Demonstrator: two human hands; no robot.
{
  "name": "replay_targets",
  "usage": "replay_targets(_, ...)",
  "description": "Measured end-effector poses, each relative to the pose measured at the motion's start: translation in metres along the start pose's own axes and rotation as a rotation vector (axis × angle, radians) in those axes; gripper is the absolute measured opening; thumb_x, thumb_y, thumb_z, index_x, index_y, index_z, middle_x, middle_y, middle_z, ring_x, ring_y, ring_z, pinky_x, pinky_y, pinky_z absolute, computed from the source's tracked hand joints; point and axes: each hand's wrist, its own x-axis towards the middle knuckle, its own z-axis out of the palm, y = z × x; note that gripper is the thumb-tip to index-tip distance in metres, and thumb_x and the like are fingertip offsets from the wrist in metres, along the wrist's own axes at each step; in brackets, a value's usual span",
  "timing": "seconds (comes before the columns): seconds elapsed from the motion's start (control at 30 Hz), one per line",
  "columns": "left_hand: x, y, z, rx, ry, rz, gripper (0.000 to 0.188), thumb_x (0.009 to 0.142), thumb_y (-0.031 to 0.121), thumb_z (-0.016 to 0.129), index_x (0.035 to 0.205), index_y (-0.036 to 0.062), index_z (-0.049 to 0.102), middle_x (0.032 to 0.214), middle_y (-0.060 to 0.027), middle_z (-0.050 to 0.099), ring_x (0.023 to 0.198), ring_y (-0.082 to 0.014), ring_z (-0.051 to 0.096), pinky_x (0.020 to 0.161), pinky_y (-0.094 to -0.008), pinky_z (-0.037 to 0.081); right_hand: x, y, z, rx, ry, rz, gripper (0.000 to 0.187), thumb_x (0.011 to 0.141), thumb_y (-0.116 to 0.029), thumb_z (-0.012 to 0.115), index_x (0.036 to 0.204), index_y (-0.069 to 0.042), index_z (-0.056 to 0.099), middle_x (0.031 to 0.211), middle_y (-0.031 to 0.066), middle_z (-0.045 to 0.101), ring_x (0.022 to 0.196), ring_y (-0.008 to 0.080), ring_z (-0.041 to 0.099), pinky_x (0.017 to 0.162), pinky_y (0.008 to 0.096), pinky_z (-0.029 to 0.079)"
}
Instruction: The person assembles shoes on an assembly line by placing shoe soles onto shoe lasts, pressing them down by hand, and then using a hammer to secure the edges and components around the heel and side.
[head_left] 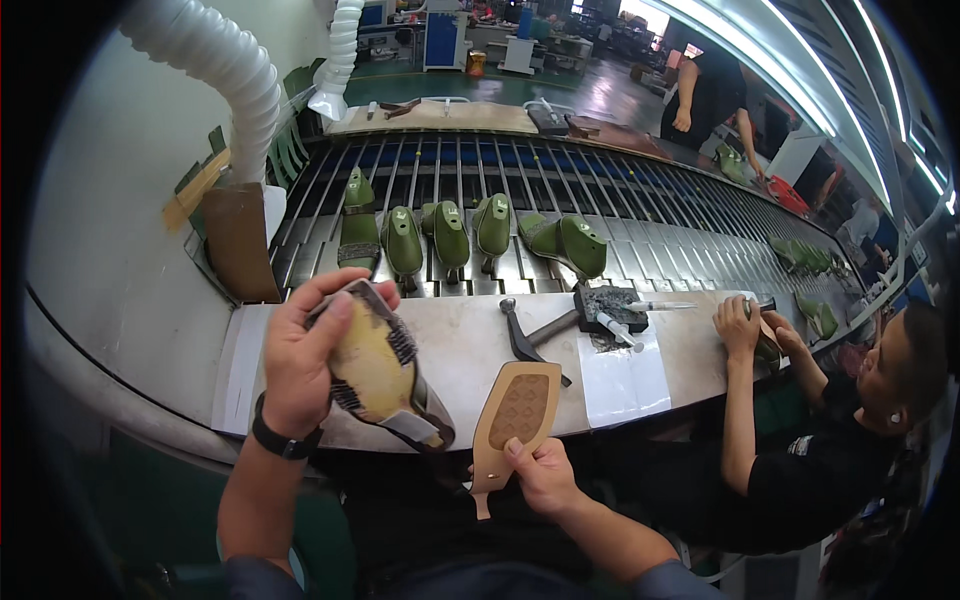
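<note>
My left hand [300, 355] is wrapped round a shoe upper on a last [372, 368], tilted with its underside toward me. That underside is yellowish, with dark ribbed patches along its edges. Lower right of it, my right hand [548, 482] pinches a tan shoe sole [520, 398] between thumb and fingers. The sole has a darker, diamond-patterned inset and a narrow tail at its lower end. Shoe and sole are held apart, above the near edge of the worktop [470, 400].
A hammer [525, 335], a dark block [605, 300] and syringes [622, 332] lie on the worktop. Beyond, several green lasts [445, 235] stand on a roller conveyor [440, 170]. A white duct [225, 70] hangs at left. At right, a co-worker's hands [745, 325] handle a shoe.
</note>
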Motion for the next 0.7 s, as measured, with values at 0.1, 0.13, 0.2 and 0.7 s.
replay_targets(0.1, -0.007, -0.008, 0.005, -0.098, 0.011, -0.081, 0.048, 0.104, 0.012, 0.061, 0.147, -0.0032, 0.045, 0.134, -0.0278, 0.064, 0.127, -0.0341, 0.065, 0.106, -0.0454, 0.055, 0.007, -0.024, 0.010, -0.046, -0.042, -0.087, 0.035, 0.112, -0.023, 0.052, 0.126, 0.007, 0.063, 0.109, 0.0199, 0.074, 0.098, 0.0270, 0.075, 0.087, 0.0409, 0.062)
replay_targets(0.13, -0.011, -0.011, 0.007, -0.064, -0.002, -0.031, 0.052, 0.103, 0.010, 0.062, 0.149, -0.0023, 0.043, 0.137, -0.0282, 0.063, 0.130, -0.0347, 0.063, 0.108, -0.0461, 0.054, 0.008, -0.031, 0.016, -0.040, -0.034, -0.093, 0.036, 0.112, -0.024, 0.052, 0.126, 0.007, 0.063, 0.110, 0.0209, 0.074, 0.098, 0.0281, 0.075, 0.087, 0.0417, 0.063)
replay_targets(0.2, -0.021, -0.011, 0.012, -0.078, -0.025, -0.010, 0.055, 0.101, 0.006, 0.061, 0.152, -0.0013, 0.041, 0.140, -0.0286, 0.061, 0.133, -0.0350, 0.061, 0.112, -0.0469, 0.051, 0.010, -0.045, 0.027, 0.024, -0.055, -0.029, 0.038, 0.111, -0.025, 0.053, 0.128, 0.008, 0.062, 0.112, 0.0225, 0.074, 0.099, 0.0289, 0.075, 0.087, 0.0420, 0.063)
replay_targets(0.7, -0.031, -0.008, 0.011, -0.072, -0.228, -0.021, 0.106, 0.079, 0.070, 0.080, 0.144, -0.0077, 0.048, 0.144, -0.0297, 0.058, 0.137, -0.0347, 0.058, 0.115, -0.0470, 0.047, 0.039, -0.058, 0.078, -0.218, -0.315, -0.040, 0.037, 0.110, -0.024, 0.053, 0.118, 0.010, 0.067, 0.098, 0.0199, 0.076, 0.086, 0.0259, 0.076, 0.075, 0.0355, 0.063)
